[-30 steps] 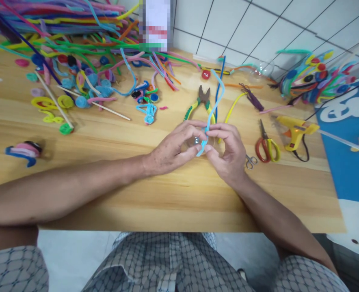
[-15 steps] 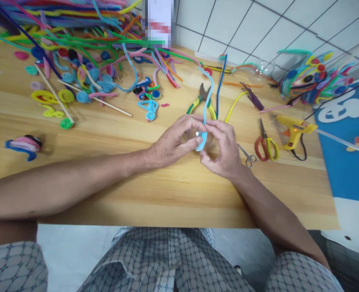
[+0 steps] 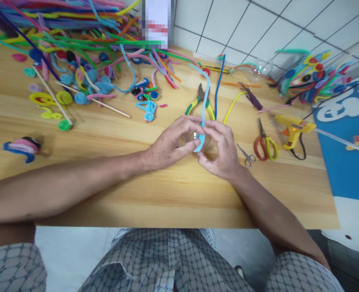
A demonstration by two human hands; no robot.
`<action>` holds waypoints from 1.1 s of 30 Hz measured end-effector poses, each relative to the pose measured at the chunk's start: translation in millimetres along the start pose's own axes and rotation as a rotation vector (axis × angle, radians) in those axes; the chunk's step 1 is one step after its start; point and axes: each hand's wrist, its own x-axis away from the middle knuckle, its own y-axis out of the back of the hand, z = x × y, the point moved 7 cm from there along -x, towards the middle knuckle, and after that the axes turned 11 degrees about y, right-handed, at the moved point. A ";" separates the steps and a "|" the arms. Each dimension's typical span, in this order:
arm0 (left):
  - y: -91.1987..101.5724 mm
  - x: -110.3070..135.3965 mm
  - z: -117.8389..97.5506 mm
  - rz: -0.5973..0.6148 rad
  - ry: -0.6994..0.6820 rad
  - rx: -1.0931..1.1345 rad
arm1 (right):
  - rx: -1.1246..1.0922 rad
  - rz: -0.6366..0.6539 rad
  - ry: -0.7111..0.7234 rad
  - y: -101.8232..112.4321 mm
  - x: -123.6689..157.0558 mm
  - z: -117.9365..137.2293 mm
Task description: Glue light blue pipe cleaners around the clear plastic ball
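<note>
Both my hands meet over the middle of the wooden table point(image 3: 167, 194). My left hand point(image 3: 170, 142) and my right hand point(image 3: 220, 150) pinch a light blue pipe cleaner point(image 3: 204, 105) whose lower end is being curled between the fingertips. Its free end rises and bends left above the hands. A small clear round thing point(image 3: 194, 138) shows between the fingers; I cannot make out what it is. Green-and-yellow-handled pliers point(image 3: 199, 101) lie just behind my hands.
A heap of coloured pipe cleaners point(image 3: 76, 28) and coiled pieces covers the far left. Red-and-yellow scissors point(image 3: 264, 144), small scissors point(image 3: 246, 156) and a yellow glue gun point(image 3: 292, 127) lie to the right. A colourful pipe-cleaner figure point(image 3: 310, 77) stands at the far right.
The free end of the light blue pipe cleaner has swung from pointing up-right to bending left. My hands stayed together and shifted slightly left.
</note>
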 end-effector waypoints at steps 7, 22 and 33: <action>-0.8 -1.6 0.7 -0.021 0.030 0.028 | -0.019 -0.002 -0.018 -2.8 3.1 0.7; -0.8 -0.6 -2.8 -0.032 -0.008 0.024 | -0.100 -0.051 -0.009 -6.5 -0.6 2.2; -3.8 0.0 5.5 -0.021 0.057 0.108 | -0.058 -0.034 -0.030 -5.1 0.8 -0.5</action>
